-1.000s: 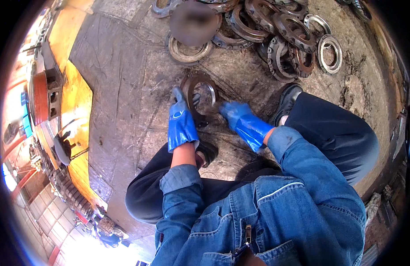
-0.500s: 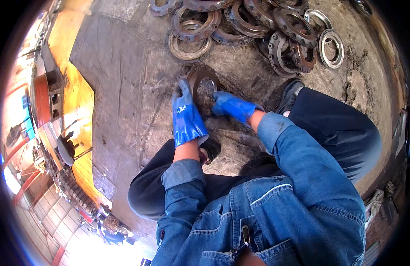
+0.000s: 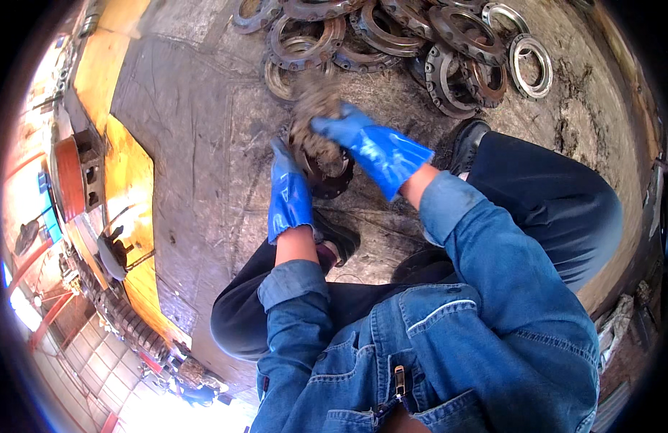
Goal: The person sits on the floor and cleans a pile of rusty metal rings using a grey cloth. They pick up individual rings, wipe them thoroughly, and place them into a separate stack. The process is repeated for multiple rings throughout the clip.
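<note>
At upper centre, the rusty disc (image 3: 326,169) lay on the floor (image 3: 197,144) between both gloved hands. The left hand (image 3: 288,193) steadied its left rim; the right hand (image 3: 373,148) gripped a blurred clump (image 3: 316,108) above it.

Person crouched on a grimy concrete floor (image 3: 189,144), denim jacket, dark trousers, both hands in blue gloves. Left hand (image 3: 288,193) rests against the rim of a rusty metal disc (image 3: 326,169) lying on the floor. Right hand (image 3: 373,144) grips a brownish wad (image 3: 316,108) above the disc, blurred, possibly a rag. Pile of rusty rings (image 3: 391,32) just beyond. Black shoe (image 3: 467,144) beside right hand.
</note>
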Demonstrator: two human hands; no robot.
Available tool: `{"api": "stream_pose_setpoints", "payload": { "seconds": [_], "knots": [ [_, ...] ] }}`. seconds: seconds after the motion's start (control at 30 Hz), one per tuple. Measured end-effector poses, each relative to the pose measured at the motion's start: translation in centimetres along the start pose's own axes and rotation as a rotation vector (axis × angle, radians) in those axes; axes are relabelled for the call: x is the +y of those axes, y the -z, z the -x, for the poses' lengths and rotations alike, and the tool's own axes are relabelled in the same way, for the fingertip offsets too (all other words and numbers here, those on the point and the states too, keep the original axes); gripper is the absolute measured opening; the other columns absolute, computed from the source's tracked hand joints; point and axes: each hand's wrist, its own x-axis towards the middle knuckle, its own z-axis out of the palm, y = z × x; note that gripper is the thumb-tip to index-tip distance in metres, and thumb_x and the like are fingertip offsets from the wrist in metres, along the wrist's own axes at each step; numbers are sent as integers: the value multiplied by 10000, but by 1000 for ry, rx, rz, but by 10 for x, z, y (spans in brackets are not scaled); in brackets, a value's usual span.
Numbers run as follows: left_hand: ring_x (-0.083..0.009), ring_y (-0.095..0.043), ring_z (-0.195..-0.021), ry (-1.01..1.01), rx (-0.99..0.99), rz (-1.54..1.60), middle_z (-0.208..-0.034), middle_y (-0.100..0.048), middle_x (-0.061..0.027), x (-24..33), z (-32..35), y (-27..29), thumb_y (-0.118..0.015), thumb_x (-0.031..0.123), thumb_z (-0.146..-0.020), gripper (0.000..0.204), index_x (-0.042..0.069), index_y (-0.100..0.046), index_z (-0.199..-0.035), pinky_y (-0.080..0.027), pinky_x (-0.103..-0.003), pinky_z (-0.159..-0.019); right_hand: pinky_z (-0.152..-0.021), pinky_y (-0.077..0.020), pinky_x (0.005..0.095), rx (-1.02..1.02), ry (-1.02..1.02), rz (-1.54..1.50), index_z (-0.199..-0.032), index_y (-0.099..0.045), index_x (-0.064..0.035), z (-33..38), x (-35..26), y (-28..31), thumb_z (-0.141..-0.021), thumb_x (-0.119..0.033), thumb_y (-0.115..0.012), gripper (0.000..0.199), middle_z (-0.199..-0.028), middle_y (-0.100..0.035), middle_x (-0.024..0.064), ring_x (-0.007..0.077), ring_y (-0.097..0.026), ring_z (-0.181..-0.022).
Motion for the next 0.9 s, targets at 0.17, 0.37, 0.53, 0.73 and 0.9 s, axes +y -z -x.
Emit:
{"api": "stream_pose_setpoints", "payload": {
  "seconds": [0.17, 0.37, 0.53, 0.73, 0.9],
  "knots": [
    [-313, -630, -1029, 28, -144, 130, -1156, -648, -161, -7, -19, 2, -343, 600, -972, 690, 18, -574, -1264, -520, -420, -879, -934, -485, 417, 146, 484, 812, -1235, -557, -58, 63, 43, -21, -713, -253, -757, 592, -1201, -611, 188, 368, -591, -1095],
    [-317, -624, -1029, -80, -143, 130, -1179, -644, -138, -11, -13, 9, -351, 635, -952, 734, 2, -586, -1241, -515, -425, -901, -905, -500, 429, -151, 463, 1529, -1240, -585, -178, 109, 94, 32, -721, -203, -697, 532, -1222, -602, 119, 315, -596, -1090],
    [-265, -622, -1002, -229, -209, -94, -1153, -651, -121, -19, -8, -9, -494, 540, -924, 673, -36, -551, -1266, -495, -374, -887, -917, -493, 425, 57, 99, 1444, -1205, -638, -161, 98, 72, 67, -738, -128, -640, 468, -1175, -626, 123, 340, -595, -1083],
    [-301, -643, -948, -190, -366, -357, -1053, -673, -164, -20, 65, -19, -590, 417, -904, 545, -41, -567, -1200, -491, -378, -844, -902, -492, 408, 54, 149, 1401, -1221, -586, -41, 87, -105, 92, -754, -133, -654, 481, -1171, -633, 183, 360, -607, -1041],
    [-394, -669, -861, -474, -60, -349, -890, -684, -244, -87, 2, -19, -608, 474, -850, 517, -19, -682, -984, -514, -445, -751, -1015, -462, 376, -63, 135, 1019, -1316, -500, -25, 140, -214, 111, -847, -12, -615, 483, -1309, -561, 169, 287, -539, -1215]
  ]
}}
